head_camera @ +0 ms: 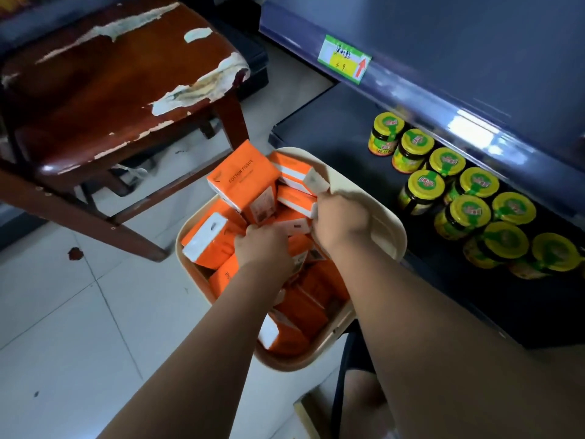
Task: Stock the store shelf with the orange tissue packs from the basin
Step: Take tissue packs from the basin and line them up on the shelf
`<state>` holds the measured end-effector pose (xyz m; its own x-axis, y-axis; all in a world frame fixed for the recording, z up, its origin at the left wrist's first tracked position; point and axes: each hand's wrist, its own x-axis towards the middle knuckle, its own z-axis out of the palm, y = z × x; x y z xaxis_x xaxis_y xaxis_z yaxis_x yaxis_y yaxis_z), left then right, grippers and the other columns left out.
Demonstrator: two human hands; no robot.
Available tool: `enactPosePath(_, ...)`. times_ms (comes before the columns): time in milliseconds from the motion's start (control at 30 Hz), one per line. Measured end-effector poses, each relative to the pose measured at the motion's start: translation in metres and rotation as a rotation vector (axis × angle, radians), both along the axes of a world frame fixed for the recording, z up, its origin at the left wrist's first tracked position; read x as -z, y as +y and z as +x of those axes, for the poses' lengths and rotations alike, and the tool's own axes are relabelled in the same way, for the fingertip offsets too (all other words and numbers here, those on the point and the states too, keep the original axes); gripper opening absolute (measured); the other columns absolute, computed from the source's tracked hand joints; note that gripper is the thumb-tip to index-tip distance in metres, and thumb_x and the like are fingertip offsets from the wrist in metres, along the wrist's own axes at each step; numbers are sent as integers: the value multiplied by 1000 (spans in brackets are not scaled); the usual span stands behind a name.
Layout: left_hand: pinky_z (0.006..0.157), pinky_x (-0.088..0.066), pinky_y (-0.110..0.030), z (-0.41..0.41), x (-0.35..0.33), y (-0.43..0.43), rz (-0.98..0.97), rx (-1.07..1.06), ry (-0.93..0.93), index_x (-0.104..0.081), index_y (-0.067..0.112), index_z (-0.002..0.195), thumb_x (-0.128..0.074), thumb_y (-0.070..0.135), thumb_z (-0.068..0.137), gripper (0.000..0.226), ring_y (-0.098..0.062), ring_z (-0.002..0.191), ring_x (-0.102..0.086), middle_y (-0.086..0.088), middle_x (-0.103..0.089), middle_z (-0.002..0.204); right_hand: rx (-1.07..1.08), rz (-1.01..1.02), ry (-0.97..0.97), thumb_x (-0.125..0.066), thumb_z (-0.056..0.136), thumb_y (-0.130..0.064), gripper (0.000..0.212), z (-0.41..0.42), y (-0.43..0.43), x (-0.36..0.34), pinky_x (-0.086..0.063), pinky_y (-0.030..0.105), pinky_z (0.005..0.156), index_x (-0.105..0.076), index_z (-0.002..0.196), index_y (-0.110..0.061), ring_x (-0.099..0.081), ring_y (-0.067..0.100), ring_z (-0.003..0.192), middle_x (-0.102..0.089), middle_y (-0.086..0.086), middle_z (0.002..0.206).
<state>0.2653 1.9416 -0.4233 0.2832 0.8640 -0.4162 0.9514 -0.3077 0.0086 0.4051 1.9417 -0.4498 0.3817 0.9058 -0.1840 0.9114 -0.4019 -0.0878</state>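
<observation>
A cream basin (387, 231) stands on the tiled floor, filled with several orange tissue packs (243, 188). Both my hands reach down into it. My left hand (264, 248) has its fingers curled around a pack in the middle of the pile. My right hand (343, 218) grips the white end of an orange pack (296, 172) near the basin's far rim. The dark lower store shelf (335, 134) lies just to the right of the basin.
Several yellow-lidded jars (468, 210) stand in rows on the shelf's right part. A price tag (344, 58) is on the shelf rail above. A worn brown wooden chair (110, 99) stands at the left, its leg close to the basin.
</observation>
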Motion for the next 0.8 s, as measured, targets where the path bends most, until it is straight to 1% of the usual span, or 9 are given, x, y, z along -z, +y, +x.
enactPosePath(133, 101, -34, -43, 0, -3, -10, 96, -18, -34, -70, 27, 109, -57, 19, 84, 29, -29, 116, -56, 1, -70, 109, -28, 180, -26, -58, 91, -50, 40, 9, -19, -8, -50, 39, 76, -62, 116, -20, -57, 30, 111, -54, 10, 123)
enactPosePath(200, 99, -31, -44, 0, -9, -17, 196, -42, -77, -71, 27, 102, -58, 18, 82, 25, -28, 110, -59, 1, -71, 99, -28, 296, 40, -62, 86, -51, 44, 16, -31, -13, -48, 39, 81, -63, 116, -18, -54, 31, 113, -50, 9, 124)
enactPosePath(333, 93, -35, -43, -2, -23, -29, 356, -3, -178, -69, 24, 105, -59, 16, 79, 28, -32, 109, -59, -5, -71, 98, 116, 442, 357, -60, 89, -46, 36, 21, -48, -26, -41, 35, 72, -55, 110, -17, -59, 36, 105, -58, 9, 120)
enactPosePath(500, 70, -43, -33, -4, -33, -39, 204, -107, -633, -66, 14, 115, -59, 3, 80, 37, -35, 96, -65, -11, -71, 97, 466, 575, 838, -61, 86, -45, 27, 25, -70, -49, -53, 42, 79, -45, 93, -24, -62, 31, 88, -60, -2, 86)
enactPosePath(567, 74, -44, -30, -2, -41, -45, 129, -198, -793, -67, 13, 116, -61, -1, 79, 40, -29, 94, -64, -3, -68, 94, 551, 616, 1019, -65, 74, -46, 27, 25, -76, -63, -58, 47, 80, -45, 84, -30, -64, 30, 89, -61, -1, 86)
enactPosePath(633, 81, -48, -31, -2, -48, -53, 110, -217, -930, -67, 17, 110, -58, -8, 77, 43, -25, 101, -63, 5, -63, 98, 606, 587, 1183, -68, 59, -45, 31, 28, -80, -76, -61, 57, 78, -49, 80, -31, -69, 32, 95, -67, 6, 96)
enactPosePath(667, 88, -48, -31, -3, -51, -56, 133, -207, -989, -66, 20, 107, -55, -12, 75, 46, -25, 111, -60, 6, -61, 108, 590, 538, 1221, -70, 56, -41, 35, 29, -82, -84, -62, 56, 80, -53, 84, -28, -70, 34, 98, -69, 10, 102)
enactPosePath(733, 106, -41, -31, -2, -54, -59, 169, -183, -1103, -69, 21, 108, -54, -16, 75, 51, -20, 134, -46, 0, -52, 139, 485, 447, 1187, -74, 55, -30, 46, 33, -85, -99, -56, 39, 77, -59, 96, -16, -70, 30, 94, -70, 10, 101)
enactPosePath(800, 112, -42, -38, -1, -64, -65, 114, -208, -1238, -71, 29, 111, -57, -13, 78, 55, -15, 138, -43, 1, -47, 147, 372, 443, 1138, -77, 63, -20, 42, 34, -90, -114, -48, 32, 75, -62, 102, -15, -63, 21, 88, -65, 0, 94)
